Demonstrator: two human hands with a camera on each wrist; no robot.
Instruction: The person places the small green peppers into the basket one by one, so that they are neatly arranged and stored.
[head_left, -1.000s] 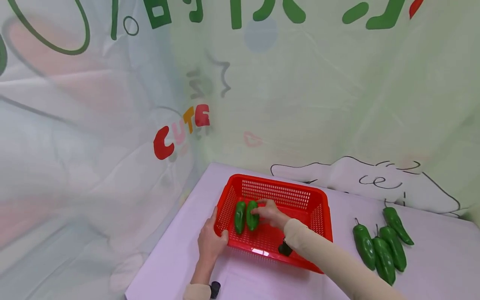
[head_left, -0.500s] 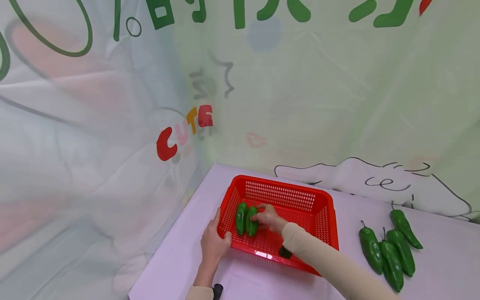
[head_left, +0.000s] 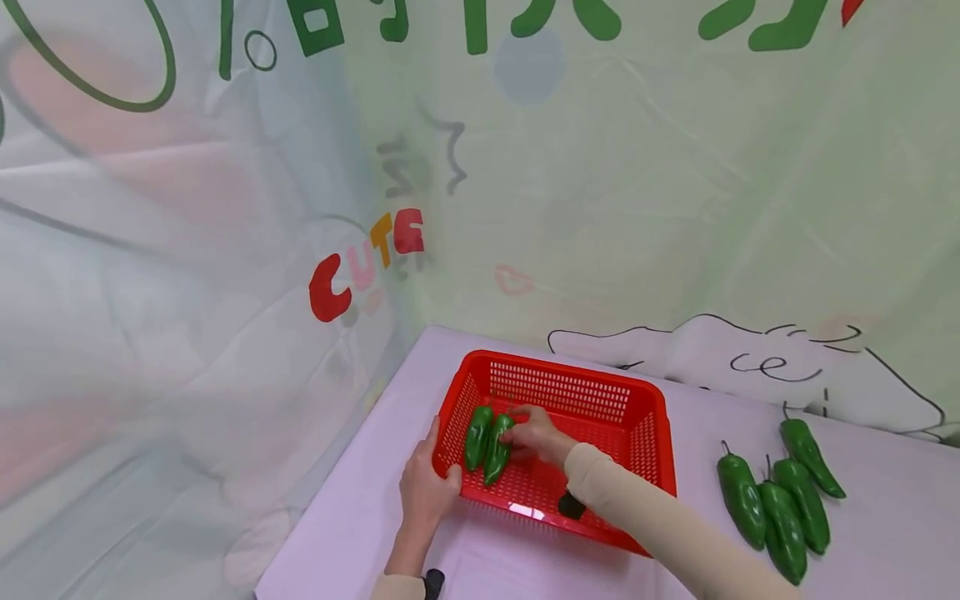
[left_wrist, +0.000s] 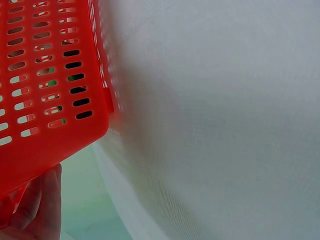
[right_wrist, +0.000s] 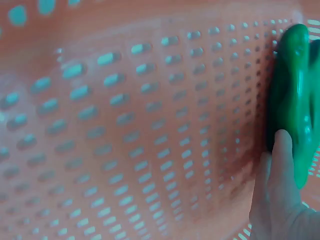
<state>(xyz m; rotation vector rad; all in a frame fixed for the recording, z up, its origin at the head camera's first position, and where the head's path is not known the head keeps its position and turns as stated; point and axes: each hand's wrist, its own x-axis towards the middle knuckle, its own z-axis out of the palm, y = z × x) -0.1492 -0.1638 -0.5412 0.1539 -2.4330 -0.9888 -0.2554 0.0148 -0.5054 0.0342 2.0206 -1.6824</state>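
Note:
A red perforated plastic basket (head_left: 570,367) stands on the pale tabletop. My left hand (head_left: 426,483) grips its left rim near the front corner, fingers along the outside wall. Inside, two glossy green chili peppers lie side by side at the left end. My right hand (head_left: 538,437) reaches into the basket and holds the right-hand chili pepper (head_left: 495,462) by its side, near the stem end. In the right wrist view, fingers (right_wrist: 283,150) rest against this green chili pepper (right_wrist: 294,85). The other chili pepper (head_left: 477,440) lies just left of it, close to the basket's end wall.
To the right of the basket, several more green chili peppers (head_left: 783,529) lie grouped on the tabletop (head_left: 705,417), stems pointing away. A printed cloth curtain (head_left: 622,208) rises behind the table and along its left side.
The held chili pepper has slid toward the front and left, its lower end now tilted forward. The other chili pepper has tilted slightly beside it. My left hand keeps its grip on the rim.

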